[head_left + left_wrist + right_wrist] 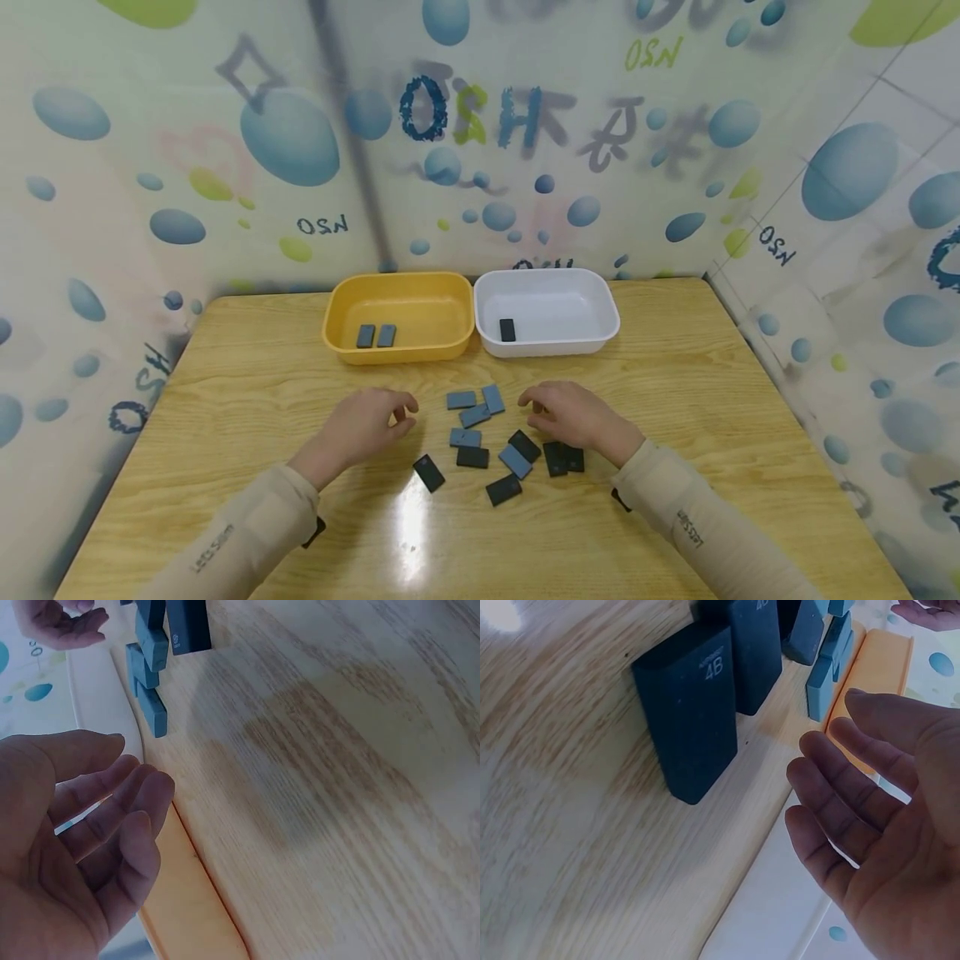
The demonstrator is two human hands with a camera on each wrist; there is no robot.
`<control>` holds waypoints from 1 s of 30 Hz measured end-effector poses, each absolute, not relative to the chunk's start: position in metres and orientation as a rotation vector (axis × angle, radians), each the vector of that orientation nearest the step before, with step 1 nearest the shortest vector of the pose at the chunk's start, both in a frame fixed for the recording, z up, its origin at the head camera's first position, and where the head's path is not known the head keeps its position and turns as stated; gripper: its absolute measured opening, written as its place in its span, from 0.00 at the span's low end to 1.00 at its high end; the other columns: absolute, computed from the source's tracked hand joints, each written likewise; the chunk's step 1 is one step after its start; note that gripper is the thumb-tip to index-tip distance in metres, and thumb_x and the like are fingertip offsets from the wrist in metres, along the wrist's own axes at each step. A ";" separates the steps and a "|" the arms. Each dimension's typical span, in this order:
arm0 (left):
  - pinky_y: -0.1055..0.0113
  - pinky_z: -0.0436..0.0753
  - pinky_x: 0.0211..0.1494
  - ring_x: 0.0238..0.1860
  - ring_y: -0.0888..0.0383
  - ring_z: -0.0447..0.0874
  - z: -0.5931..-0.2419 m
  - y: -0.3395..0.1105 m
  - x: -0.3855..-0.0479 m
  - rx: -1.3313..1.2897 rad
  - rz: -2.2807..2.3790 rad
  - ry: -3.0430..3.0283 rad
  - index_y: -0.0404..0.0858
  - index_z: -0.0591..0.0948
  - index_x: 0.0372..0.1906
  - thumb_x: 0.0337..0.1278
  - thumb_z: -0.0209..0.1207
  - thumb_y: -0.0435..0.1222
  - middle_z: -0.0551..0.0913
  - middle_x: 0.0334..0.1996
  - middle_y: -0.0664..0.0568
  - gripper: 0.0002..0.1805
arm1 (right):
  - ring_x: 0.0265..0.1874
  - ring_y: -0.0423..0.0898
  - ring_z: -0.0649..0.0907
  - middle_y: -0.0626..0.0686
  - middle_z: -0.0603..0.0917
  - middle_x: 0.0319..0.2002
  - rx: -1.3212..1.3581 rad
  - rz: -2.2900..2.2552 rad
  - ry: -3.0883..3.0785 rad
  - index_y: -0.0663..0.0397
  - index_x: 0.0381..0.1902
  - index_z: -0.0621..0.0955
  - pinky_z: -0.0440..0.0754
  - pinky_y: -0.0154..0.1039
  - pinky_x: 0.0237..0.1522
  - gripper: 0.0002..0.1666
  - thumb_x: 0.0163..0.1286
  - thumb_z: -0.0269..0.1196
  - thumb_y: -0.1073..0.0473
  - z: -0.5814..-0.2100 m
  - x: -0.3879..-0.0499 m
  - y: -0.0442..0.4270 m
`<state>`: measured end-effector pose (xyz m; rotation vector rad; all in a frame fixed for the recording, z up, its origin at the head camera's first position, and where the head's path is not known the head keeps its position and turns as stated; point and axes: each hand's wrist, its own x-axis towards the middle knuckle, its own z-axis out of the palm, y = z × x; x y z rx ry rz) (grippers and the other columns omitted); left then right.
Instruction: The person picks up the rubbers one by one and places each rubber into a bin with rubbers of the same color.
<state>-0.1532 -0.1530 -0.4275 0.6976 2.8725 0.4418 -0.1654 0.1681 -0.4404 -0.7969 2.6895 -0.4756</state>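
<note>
My left hand [367, 423] hovers over the table left of the scattered erasers, fingers loosely bent and nothing between them. My right hand [573, 412], likewise holding nothing, hangs to the right of the pile. Between the hands lie several blue-grey erasers [461, 400] and several black erasers [472, 457], some touching or overlapping. In the right wrist view, a black eraser [686, 712] printed "4B" lies near my right hand. Two blue-grey erasers [386, 336] are in the yellow bin [401, 356]; one black eraser [507, 330] is in the white bin [558, 346].
Both bins stand side by side at the back edge of the wooden table [247, 375]. A patterned cloth [300, 225] hangs close behind them. Another cloth wall [862, 292] rises along the table's right side.
</note>
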 end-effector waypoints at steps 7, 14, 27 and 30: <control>0.62 0.80 0.35 0.30 0.61 0.82 -0.430 -0.154 -0.152 0.703 0.438 2.868 0.44 0.85 0.41 0.58 0.64 0.41 0.86 0.28 0.59 0.08 | 0.41 0.44 0.83 0.50 0.85 0.44 -0.796 -0.461 2.678 0.49 0.54 0.81 0.81 0.43 0.45 0.17 0.69 0.62 0.55 -0.436 -0.163 0.165; 0.64 0.79 0.34 0.29 0.63 0.80 -0.433 -0.153 -0.152 0.688 0.450 2.856 0.45 0.85 0.42 0.58 0.64 0.41 0.86 0.29 0.59 0.08 | 0.41 0.43 0.83 0.48 0.84 0.43 -0.796 -0.411 2.675 0.47 0.55 0.81 0.81 0.42 0.44 0.18 0.67 0.65 0.55 -0.434 -0.160 0.163; 0.64 0.79 0.32 0.27 0.63 0.81 -0.437 -0.153 -0.152 0.724 0.444 2.860 0.44 0.85 0.42 0.59 0.63 0.40 0.86 0.29 0.57 0.08 | 0.39 0.42 0.82 0.48 0.83 0.45 -0.847 -0.287 2.681 0.44 0.57 0.79 0.81 0.41 0.43 0.21 0.66 0.65 0.53 -0.444 -0.148 0.152; 0.63 0.79 0.33 0.28 0.63 0.81 -0.436 -0.153 -0.152 0.725 0.445 2.859 0.44 0.85 0.42 0.59 0.63 0.40 0.86 0.29 0.57 0.08 | 0.36 0.43 0.81 0.48 0.82 0.43 -0.848 -0.283 2.677 0.44 0.55 0.79 0.81 0.42 0.41 0.19 0.66 0.65 0.54 -0.446 -0.146 0.150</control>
